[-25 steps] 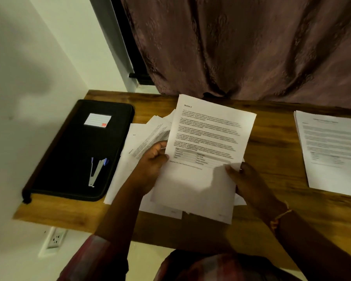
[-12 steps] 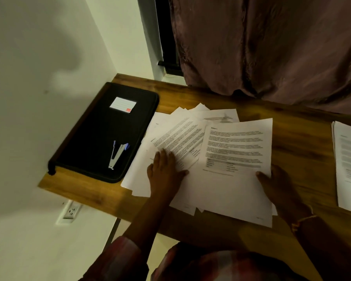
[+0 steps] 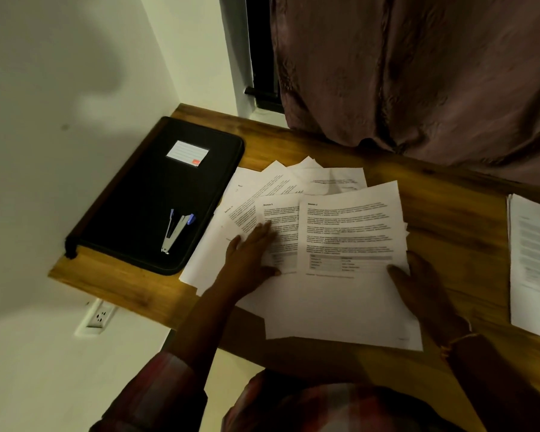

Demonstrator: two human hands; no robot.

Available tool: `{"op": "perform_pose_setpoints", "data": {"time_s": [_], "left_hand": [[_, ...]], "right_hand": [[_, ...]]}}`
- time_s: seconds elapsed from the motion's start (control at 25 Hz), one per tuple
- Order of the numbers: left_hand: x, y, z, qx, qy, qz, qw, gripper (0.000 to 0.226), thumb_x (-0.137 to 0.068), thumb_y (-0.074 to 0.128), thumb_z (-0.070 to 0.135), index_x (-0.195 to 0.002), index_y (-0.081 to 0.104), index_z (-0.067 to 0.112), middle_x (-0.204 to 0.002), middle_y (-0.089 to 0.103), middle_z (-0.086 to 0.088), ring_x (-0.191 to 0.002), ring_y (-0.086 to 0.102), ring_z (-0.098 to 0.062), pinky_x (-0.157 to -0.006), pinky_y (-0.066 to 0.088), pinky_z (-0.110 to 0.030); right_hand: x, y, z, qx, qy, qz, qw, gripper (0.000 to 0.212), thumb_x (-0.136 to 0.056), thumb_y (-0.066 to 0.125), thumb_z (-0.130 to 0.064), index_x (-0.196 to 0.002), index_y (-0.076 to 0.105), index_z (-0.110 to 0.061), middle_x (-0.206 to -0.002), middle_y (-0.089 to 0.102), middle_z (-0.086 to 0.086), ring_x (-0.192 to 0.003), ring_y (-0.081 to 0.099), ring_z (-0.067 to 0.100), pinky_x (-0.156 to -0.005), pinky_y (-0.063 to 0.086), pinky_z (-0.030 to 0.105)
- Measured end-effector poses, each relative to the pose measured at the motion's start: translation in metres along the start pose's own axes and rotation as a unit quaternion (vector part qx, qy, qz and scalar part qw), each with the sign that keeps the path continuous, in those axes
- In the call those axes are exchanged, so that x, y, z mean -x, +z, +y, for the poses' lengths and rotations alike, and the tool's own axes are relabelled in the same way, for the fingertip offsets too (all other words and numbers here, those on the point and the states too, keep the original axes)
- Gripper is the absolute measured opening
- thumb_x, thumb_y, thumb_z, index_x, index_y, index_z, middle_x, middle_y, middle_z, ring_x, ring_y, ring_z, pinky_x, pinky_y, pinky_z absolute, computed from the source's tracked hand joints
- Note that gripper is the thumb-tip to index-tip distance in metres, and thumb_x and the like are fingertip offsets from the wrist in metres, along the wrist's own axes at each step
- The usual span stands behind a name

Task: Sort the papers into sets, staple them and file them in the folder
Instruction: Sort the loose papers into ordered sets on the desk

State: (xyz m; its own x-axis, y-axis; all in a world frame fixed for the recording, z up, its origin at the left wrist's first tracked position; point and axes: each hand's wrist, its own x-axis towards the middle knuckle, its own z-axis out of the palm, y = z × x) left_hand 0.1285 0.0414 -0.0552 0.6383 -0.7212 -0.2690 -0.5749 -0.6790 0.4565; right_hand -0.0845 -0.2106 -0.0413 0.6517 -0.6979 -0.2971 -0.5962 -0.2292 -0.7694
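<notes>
The loose papers [image 3: 334, 179] are fanned out across the middle of the wooden desk [image 3: 449, 219], just right of the black zip folder [image 3: 144, 194], which lies closed with the stapler [image 3: 175, 230] on top of it. Another pile [image 3: 533, 263] sits well apart at the right edge.

The hands are apart. The left hand [image 3: 253, 254] is flat, fingers straight, pressing down on the fan. The right hand [image 3: 418, 282] has its thumb on the right edge of the top sheet [image 3: 349, 300], with the fingers tucked out of sight beneath, so it looks like a pinch to me.

Handling-wise, this is plain office paper: light, floppy and slick against itself. I'd guess the sheets skate around unless one palm pins them. Best grab is an edge or corner, thumb on top, then slide it out.

As for writing, the top sheet's heading looks like "Section 2" and the one under the left fingers "Section 5". The body text is too small to read. The folder's label [image 3: 187, 153] is a lined white card with a red patch and nothing legible, and I can't see a brand on the stapler.
</notes>
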Motion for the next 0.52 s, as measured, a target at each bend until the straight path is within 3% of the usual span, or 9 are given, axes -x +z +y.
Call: {"op": "perform_pose_setpoints", "data": {"time_s": [0.2, 0.52], "left_hand": [[-0.001, 0.008, 0.008, -0.008, -0.101, 0.040, 0.994, 0.108, -0.084, 0.069, 0.059, -0.159, 0.010, 0.009, -0.168, 0.004, -0.010, -0.155, 0.004, -0.029, -0.125, 0.009, -0.046], [-0.009, 0.011, 0.022, 0.057, -0.165, 0.103, 0.979, 0.082, -0.085, 0.074, 0.046, -0.151, 0.036, 0.016, -0.164, 0.021, -0.007, -0.151, 0.016, -0.031, -0.121, 0.018, -0.050]], "right_hand": [[-0.005, 0.008, 0.000, 0.032, 0.012, -0.012, 0.999, 0.034, -0.101, 0.054, -0.021, -0.134, 0.055, -0.014, -0.131, 0.061, 0.008, -0.118, 0.058, 0.031, -0.098, 0.051, 0.051], [-0.003, 0.017, -0.001, 0.079, 0.011, -0.021, 0.997, 0.030, -0.099, 0.058, -0.019, -0.128, 0.058, -0.012, -0.126, 0.063, 0.011, -0.115, 0.060, 0.032, -0.093, 0.054, 0.048]]}}
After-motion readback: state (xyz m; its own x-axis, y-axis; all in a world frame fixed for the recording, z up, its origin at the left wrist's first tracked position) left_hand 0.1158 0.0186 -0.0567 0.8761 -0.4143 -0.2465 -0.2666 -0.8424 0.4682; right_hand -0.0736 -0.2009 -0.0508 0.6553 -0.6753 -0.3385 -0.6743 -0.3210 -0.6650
